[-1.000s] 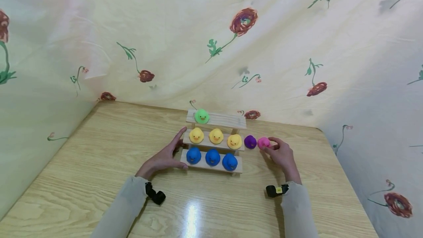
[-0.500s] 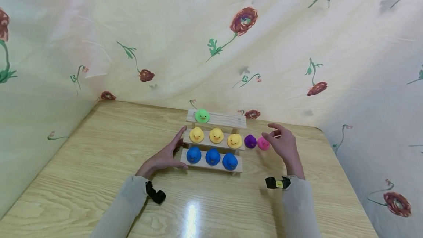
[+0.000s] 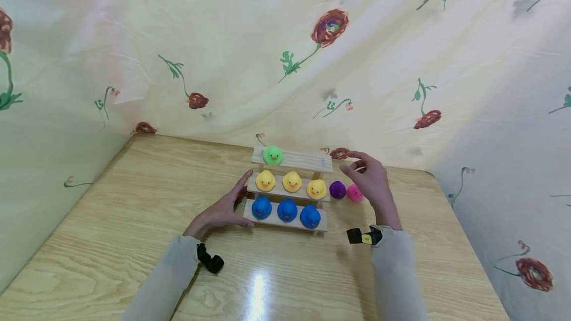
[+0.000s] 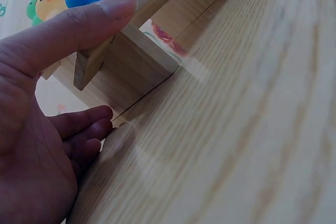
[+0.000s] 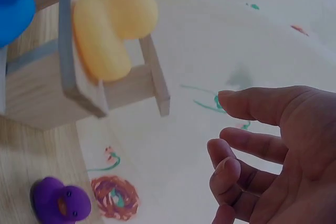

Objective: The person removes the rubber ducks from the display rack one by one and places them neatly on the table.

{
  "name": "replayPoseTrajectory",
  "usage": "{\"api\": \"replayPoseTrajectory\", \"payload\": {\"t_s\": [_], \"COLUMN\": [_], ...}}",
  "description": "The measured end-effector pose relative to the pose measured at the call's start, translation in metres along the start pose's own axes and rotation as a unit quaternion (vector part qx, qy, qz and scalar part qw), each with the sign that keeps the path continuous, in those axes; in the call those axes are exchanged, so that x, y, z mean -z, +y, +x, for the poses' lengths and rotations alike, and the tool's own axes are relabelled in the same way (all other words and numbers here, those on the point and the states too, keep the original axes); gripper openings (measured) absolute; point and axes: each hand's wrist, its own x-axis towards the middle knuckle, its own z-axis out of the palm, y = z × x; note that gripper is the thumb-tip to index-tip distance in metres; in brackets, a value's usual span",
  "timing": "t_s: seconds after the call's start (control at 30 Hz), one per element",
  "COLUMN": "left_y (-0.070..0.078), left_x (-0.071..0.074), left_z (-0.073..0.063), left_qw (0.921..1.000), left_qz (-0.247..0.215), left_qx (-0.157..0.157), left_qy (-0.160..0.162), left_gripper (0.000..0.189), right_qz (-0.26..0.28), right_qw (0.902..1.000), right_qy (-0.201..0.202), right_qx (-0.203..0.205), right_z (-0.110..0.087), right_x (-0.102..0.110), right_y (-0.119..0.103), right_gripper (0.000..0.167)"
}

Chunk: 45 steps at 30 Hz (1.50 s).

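Three-tier wooden rack (image 3: pixel 278 187) on tabletop (image 3: pixel 214 281): blue ducks (image 3: pixel 287 211) lowest, yellow ducks (image 3: pixel 292 182) mid, green duck (image 3: pixel 273 155) up top; purple duck (image 3: pixel 337 189) and pink duck (image 3: pixel 354 192) just right of it. Left hand (image 3: pixel 224 209) spread wide at rack's left end; right hand (image 3: pixel 372 180) holding nothing, thumb and fingers apart, near rack's upper right. Risk: a bump from either hand could jog the rack, dropping the rightmost yellow one.

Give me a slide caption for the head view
Left hand at a pale wooden three-tier stand of green, yellow and blue toy ducks; right hand hovers empty.
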Motion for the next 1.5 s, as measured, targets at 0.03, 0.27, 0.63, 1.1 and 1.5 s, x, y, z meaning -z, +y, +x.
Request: {"api": "replayPoseTrajectory", "payload": {"t_s": [0.03, 0.27, 0.63, 1.1, 1.5], "left_y": [0.0, 0.0, 0.002, 0.001, -0.002], "left_x": [0.0, 0.0, 0.0, 0.0, 0.0], "left_z": [0.0, -0.001, -0.002, -0.002, 0.0], "left_qw": [1.0, 1.0, 1.0, 1.0, 0.9999], "left_qz": [0.001, 0.004, 0.007, 0.002, 0.0], "left_qx": [-0.001, -0.003, 0.0, 0.008, 0.015], "left_qy": [0.001, 0.001, 0.002, 0.003, 0.002], "left_gripper": [0.13, 0.13, 0.129, 0.127, 0.128], "right_qz": [0.002, 0.019, 0.034, 0.031, 0.032], "right_qw": [1.0, 0.9992, 0.9974, 0.9926, 0.9872], "right_qy": [-0.001, -0.016, -0.051, -0.085, -0.108], "right_qx": [0.002, 0.031, 0.038, 0.081, 0.113], "right_z": [0.001, 0.007, 0.008, 0.013, 0.017], "right_x": [-0.002, -0.013, -0.027, -0.049, -0.068], "right_y": [-0.003, -0.021, -0.048, -0.068, -0.077], "right_gripper": [0.044, 0.04, 0.047, 0.049, 0.05]}}
